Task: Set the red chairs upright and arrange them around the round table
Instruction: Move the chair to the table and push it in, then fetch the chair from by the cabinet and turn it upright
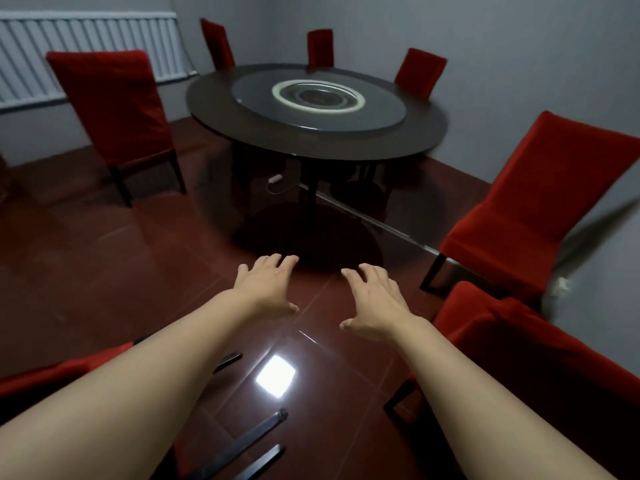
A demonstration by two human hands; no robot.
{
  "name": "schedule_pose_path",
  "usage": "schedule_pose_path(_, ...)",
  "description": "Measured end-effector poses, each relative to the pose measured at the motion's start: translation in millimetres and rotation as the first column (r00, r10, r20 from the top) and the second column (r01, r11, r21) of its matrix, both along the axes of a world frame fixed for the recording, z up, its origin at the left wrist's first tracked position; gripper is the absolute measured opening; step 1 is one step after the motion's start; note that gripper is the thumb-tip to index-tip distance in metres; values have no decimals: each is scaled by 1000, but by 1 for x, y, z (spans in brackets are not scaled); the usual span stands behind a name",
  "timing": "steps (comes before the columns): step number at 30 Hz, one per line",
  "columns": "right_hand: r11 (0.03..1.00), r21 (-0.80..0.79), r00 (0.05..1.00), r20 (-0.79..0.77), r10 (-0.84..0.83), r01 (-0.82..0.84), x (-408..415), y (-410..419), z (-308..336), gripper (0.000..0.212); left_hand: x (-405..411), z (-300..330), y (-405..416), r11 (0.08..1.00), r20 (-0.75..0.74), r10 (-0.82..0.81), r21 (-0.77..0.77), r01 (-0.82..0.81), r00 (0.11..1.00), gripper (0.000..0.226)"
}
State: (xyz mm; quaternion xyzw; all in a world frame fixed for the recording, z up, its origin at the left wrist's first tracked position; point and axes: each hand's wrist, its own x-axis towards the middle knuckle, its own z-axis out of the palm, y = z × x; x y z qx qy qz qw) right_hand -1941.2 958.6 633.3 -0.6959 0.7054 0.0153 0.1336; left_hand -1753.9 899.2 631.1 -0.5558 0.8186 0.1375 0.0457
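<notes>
Both hands, left hand (pixel 266 285) and right hand (pixel 374 303), empty with fingers spread; overturned chair (pixel 69 372) at seven o'clock awaits righting toward the table (pixel 318 143).

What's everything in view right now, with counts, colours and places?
Round table: one, dark, far centre, with a glass turntable.
Upright red chairs: six; three behind the table, one far left, two at right.
Tipped red chair: one, bottom left, dark legs lying level.
Radiator: one, white, left wall.
Floor: red-brown, glossy.
Hands: left and right, open, over the floor, holding nothing.
</notes>
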Motion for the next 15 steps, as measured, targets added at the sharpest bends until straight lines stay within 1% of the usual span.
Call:
schedule_pose_path(8, 973, 24, 973, 34, 228, -229, 75, -56, -17, 93, 88, -10, -13, 972, 4, 234, 37, -234, 972, 94)
schedule_pose_path(11, 945, 40, 945, 61, 320, -323, 95, -76, -23, 92, 113, -17, -15, 941, 22, 335, 40, -336, 942, 92)
schedule_pose_path(15, 879, 53, 880, 63, 471, -475, 114, -111, -32, 93, 134, -26, -17, 864, 55, 497, 60, -499, 866, 92)
